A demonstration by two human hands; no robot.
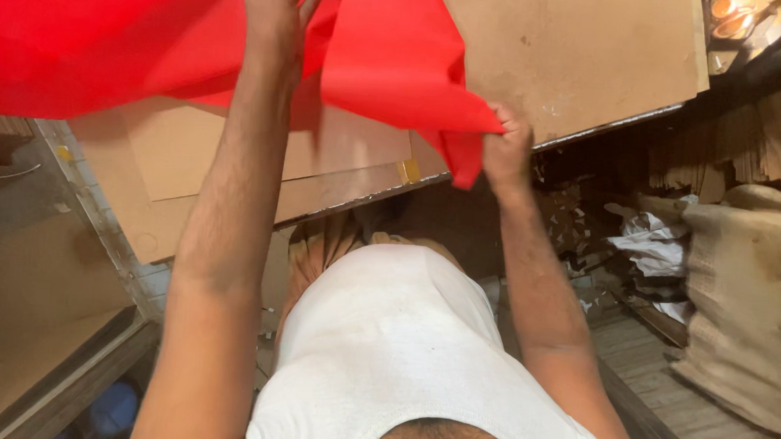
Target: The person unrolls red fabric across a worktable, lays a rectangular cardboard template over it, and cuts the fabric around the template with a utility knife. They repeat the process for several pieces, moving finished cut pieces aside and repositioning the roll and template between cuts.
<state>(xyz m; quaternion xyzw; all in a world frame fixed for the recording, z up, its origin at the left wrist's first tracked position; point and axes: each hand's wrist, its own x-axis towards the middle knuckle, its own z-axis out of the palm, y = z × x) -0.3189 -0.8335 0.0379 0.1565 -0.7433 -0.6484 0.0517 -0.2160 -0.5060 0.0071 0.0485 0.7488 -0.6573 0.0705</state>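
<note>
the red cloth [135,33] hangs across the upper left and centre of the frame, above the brown surface [582,52]. its long axis runs left to right. the right hand [508,146] pinches its lower corner at centre right; the left hand [272,12] grips bunched cloth at top centre.

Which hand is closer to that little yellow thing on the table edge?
The right hand, gripping the red cloth just right of the yellow thing. The left hand holds the cloth higher up, farther away.
</note>
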